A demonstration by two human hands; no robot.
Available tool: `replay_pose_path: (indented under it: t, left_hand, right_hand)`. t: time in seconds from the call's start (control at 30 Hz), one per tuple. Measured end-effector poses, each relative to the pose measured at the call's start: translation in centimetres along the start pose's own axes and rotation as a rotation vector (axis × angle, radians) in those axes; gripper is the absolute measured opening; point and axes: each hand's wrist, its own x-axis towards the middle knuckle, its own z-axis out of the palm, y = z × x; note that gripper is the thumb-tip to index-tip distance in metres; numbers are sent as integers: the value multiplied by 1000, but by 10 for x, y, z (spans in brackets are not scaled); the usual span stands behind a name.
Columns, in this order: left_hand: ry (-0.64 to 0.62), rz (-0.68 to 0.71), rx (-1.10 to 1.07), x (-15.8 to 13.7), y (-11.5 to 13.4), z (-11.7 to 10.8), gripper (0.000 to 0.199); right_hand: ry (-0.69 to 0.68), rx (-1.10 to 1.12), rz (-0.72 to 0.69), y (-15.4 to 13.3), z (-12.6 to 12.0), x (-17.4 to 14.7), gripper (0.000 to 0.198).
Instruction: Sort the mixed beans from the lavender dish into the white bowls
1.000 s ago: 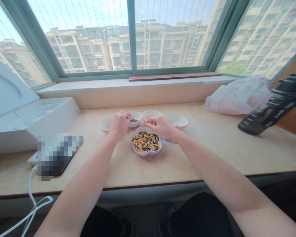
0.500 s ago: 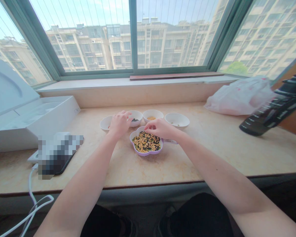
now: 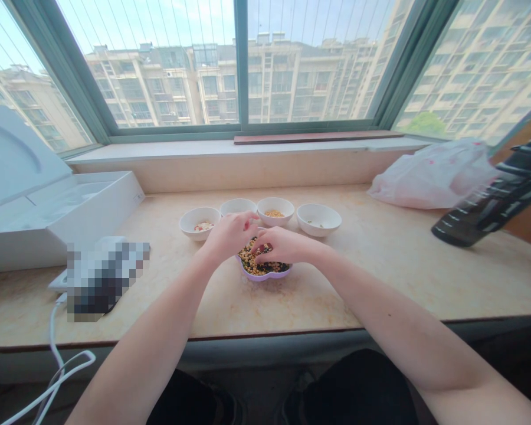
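Forearms: both reach in from the near side, left from 7 o'clock and right from 4 o'clock, the hands converging over the purple bowl.
Purple bowl [image 3: 265, 276]: at the centre of the clock, its scalloped near rim uncovered, the far part mostly behind the hands.
Mixed beans [image 3: 250, 260]: inside that bowl, pale yellow and dark ones together; best taken, I judge, with thumb and index pads only, a few at a time.
Right hand [image 3: 283, 245]: palm down over the bowl from 3 o'clock, fingers bent and slightly parted, tips down at the beans; whether one is pinched I cannot tell.
Lift: straight up seems safest, other fingers tucked, so no beans drag over the rim.
Left hand [image 3: 230, 235]: arched at 10 to 11 o'clock of the bowl, fingers curled beside the right fingertips; whether they grip anything is hidden. A little more room between the hands would help sight and avoid knocks.
White bowl at 10 o'clock [image 3: 190, 229]: reddish and whitish pieces inside.
White bowl at 2 o'clock [image 3: 318, 230]: a few small bits.
White bowl at 11 o'clock [image 3: 236, 206]: contents masked by the left hand.
White bowl at 12 o'clock [image 3: 275, 203]: yellow beans.
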Motion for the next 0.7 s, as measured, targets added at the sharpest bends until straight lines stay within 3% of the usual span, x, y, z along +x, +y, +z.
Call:
replay_pose_path:
  t: [0.03, 0.1, 0.7]
  left_hand:
    - [0, 4, 1, -1, 1, 0, 29]
    - [-1, 5, 8, -1, 3, 0, 30]
    - [17, -17, 1, -1, 2, 1, 28]
  right_hand:
    - [-105, 14, -32, 0, 1, 0, 8]
    - [-148, 21, -35, -1, 1, 1, 10]
    - [-92, -75, -39, -2, -1, 4, 12]
